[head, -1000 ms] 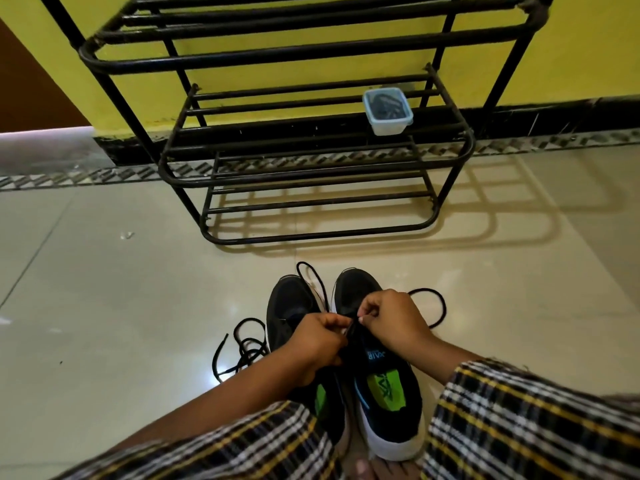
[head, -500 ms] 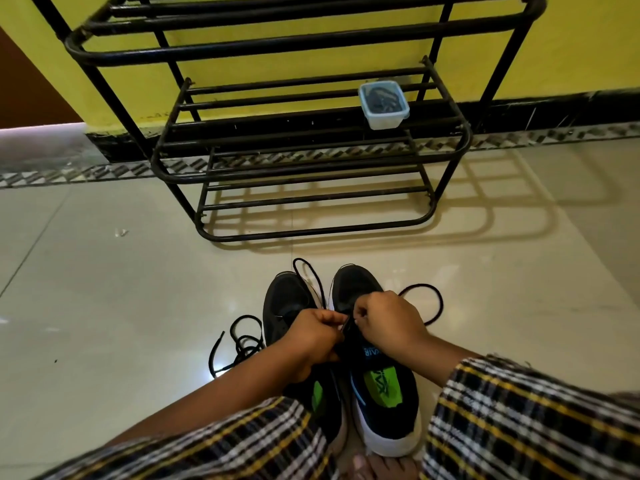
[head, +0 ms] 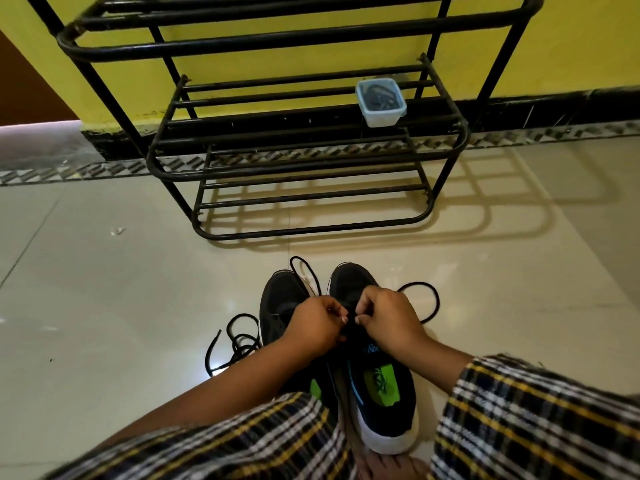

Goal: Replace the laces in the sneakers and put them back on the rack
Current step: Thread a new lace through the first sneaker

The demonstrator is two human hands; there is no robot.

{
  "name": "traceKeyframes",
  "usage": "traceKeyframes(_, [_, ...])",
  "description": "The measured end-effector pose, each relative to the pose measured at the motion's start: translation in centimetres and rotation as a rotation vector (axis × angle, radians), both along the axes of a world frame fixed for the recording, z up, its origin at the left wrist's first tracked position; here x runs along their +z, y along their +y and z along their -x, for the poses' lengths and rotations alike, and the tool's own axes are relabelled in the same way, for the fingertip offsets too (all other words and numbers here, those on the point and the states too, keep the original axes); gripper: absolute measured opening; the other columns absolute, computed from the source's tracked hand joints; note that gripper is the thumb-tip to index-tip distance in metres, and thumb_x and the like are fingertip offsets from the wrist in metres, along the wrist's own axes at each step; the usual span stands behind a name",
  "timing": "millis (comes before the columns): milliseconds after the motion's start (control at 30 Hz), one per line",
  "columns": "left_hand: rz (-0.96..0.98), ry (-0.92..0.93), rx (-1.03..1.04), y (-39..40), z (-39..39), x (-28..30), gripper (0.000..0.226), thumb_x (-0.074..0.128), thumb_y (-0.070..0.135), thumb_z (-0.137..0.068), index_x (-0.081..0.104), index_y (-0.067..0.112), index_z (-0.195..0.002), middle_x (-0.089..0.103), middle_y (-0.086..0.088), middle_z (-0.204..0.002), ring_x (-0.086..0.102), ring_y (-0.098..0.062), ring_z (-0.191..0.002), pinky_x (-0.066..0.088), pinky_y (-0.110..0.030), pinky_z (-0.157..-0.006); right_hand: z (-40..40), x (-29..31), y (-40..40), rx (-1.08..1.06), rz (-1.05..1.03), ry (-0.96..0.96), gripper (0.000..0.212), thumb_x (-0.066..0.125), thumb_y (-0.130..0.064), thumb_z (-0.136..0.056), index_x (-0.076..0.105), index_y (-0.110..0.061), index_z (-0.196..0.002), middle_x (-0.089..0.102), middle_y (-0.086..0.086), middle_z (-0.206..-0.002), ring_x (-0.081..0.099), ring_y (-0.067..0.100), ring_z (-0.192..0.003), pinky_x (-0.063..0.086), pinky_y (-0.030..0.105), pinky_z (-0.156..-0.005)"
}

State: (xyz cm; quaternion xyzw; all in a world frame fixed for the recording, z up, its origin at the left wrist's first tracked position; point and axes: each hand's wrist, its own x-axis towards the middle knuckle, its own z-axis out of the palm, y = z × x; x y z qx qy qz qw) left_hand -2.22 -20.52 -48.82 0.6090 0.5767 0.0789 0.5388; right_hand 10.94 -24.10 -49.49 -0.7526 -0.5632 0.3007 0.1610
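2 black sneakers sit side by side on the pale tiled floor point(head: 104, 306), toes pointing at the rack point(head: 304, 140). The right sneaker point(head: 381, 393) shows a bright green insole with dark printing, too blurred to read, and small blue lettering on the tongue that also will not resolve. The left sneaker point(head: 280, 306) lies mostly under the forearm, with a sliver of green showing at its heel.

Both hands meet over the right sneaker's lacing area. The left hand point(head: 315, 327) has its fingers curled, fingertips pinching inward; the right hand point(head: 388, 320) mirrors it, thumb and fingers pinched. They nearly touch, and a black lace point(head: 427, 299) loops out to the right from under them and another loop rises between the 2 toes. Exactly what each fingertip clamps is hidden by the knuckles.

1 loose black lace point(head: 239, 337) lies tangled on the floor just left of the left sneaker, touching nothing else that can be seen.

The rack is black metal tube, 3 tiers in view, standing against a yellow wall point(head: 571, 36). On the middle tier's right end sits 1 small clear tub point(head: 381, 103) holding dark coils. Open floor lies between sneaker toes and the rack's bottom rail, and wide bare tile spreads to either side. Plaid sleeves point(head: 536, 420) fill the bottom edge.
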Motion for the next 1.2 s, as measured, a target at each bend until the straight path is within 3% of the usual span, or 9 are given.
traceKeyframes(233, [-0.241,0.144,-0.166,0.5,-0.3,-0.9,0.008,0.06,0.014,-0.089,0.063,0.017,-0.082,0.061,0.004,-0.075,0.06,-0.013,-0.073,0.047,-0.022,-0.068,-0.2,0.3,-2.4,0.074,-0.132,0.018,0.029,0.066,-0.011,-0.082,0.052,-0.021,-0.105,0.042,-0.008,-0.108,0.044,0.009,-0.09,0.041,0.025,-0.079])
traceKeyframes(433, [-0.314,0.117,-0.035,0.5,-0.3,-0.8,0.011,0.052,0.014,-0.089,0.058,0.014,-0.08,0.063,-0.003,-0.077,0.063,-0.022,-0.076,0.05,-0.031,-0.073,-0.8,-0.4,-4.4,-0.025,0.083,-0.08,0.036,0.067,-0.029,-0.083,0.033,-0.022,-0.095,0.045,0.0,-0.11,0.051,0.021,-0.098,0.031,0.027,-0.068])
traceKeyframes(633, [-0.012,-0.378,0.299,1.1,-0.3,2.3,0.023,0.035,0.011,-0.099,0.045,0.006,-0.078,0.062,-0.003,-0.062,0.066,-0.023,-0.07,0.054,-0.038,-0.073,-1.1,-1.5,-5.6,-0.075,0.142,-0.076,0.036,0.061,-0.041,-0.085,0.031,-0.025,-0.096,0.045,-0.001,-0.106,0.053,0.024,-0.092,0.032,0.029,-0.066])
traceKeyframes(700, [0.012,-0.428,0.29,1.3,0.0,3.1,0.025,0.035,0.012,-0.1,0.042,0.007,-0.076,0.049,-0.004,-0.059,0.058,-0.017,-0.054,0.055,-0.031,-0.058,-0.9,-1.3,-5.6,-0.071,0.099,-0.117,0.031,0.057,-0.039,-0.089,0.031,-0.024,-0.097,0.045,0.0,-0.109,0.053,0.024,-0.092,0.028,0.028,-0.065])
traceKeyframes(800, [-0.258,-0.107,0.04,1.3,0.8,2.7,0.016,0.045,0.017,-0.098,0.052,0.013,-0.084,0.053,0.001,-0.067,0.05,-0.005,-0.052,0.04,-0.014,-0.049,-0.5,-1.1,-5.4,-0.057,0.079,-0.145,0.022,0.05,-0.031,-0.095,0.039,-0.016,-0.107,0.043,0.003,-0.118,0.051,0.023,-0.099,0.02,0.025,-0.062])
traceKeyframes(867, [-0.418,0.199,-0.291,1.1,1.4,2.0,0.013,0.05,0.021,-0.095,0.057,0.013,-0.104,0.065,-0.002,-0.089,0.061,-0.012,-0.079,0.046,-0.02,-0.069,-0.5,-1.2,-5.4,-0.069,0.083,-0.155,0.023,0.048,-0.03,-0.096,0.041,-0.014,-0.111,0.042,0.003,-0.117,0.051,0.024,-0.097,0.021,0.026,-0.062])
traceKeyframes(967, [-0.342,0.474,-0.642,0.5,1.3,1.5,0.023,0.05,0.02,-0.095,0.06,0.006,-0.11,0.064,-0.013,-0.108,0.059,-0.028,-0.102,0.048,-0.034,-0.085,-0.4,-1.6,-5.3,-0.1,0.097,-0.129,0.016,0.049,-0.027,-0.095,0.035,-0.02,-0.1,0.043,0.003,-0.112,0.052,0.027,-0.092,0.026,0.03,-0.063])
traceKeyframes(1033, [-0.355,0.382,-0.565,0.3,0.7,1.9,0.02,0.047,0.015,-0.096,0.063,0.003,-0.098,0.065,-0.013,-0.102,0.06,-0.028,-0.097,0.048,-0.032,-0.083,-0.1,-1.8,-5.4,-0.129,0.091,-0.13,0.016,0.047,-0.022,-0.095,0.031,-0.023,-0.096,0.044,0.002,-0.109,0.052,0.027,-0.088,0.028,0.031,-0.062])
traceKeyframes(1200, [-0.329,-0.129,0.07,1.0,-0.3,4.2,0.026,0.038,0.012,-0.101,0.06,0.009,-0.088,0.063,0.008,-0.081,0.055,0.003,-0.065,0.038,-0.006,-0.061,0.1,-1.7,-5.7,-0.14,0.06,-0.143,0.013,0.046,-0.024,-0.093,0.04,-0.02,-0.104,0.046,0.003,-0.106,0.053,0.027,-0.087,0.046,0.038,-0.075])
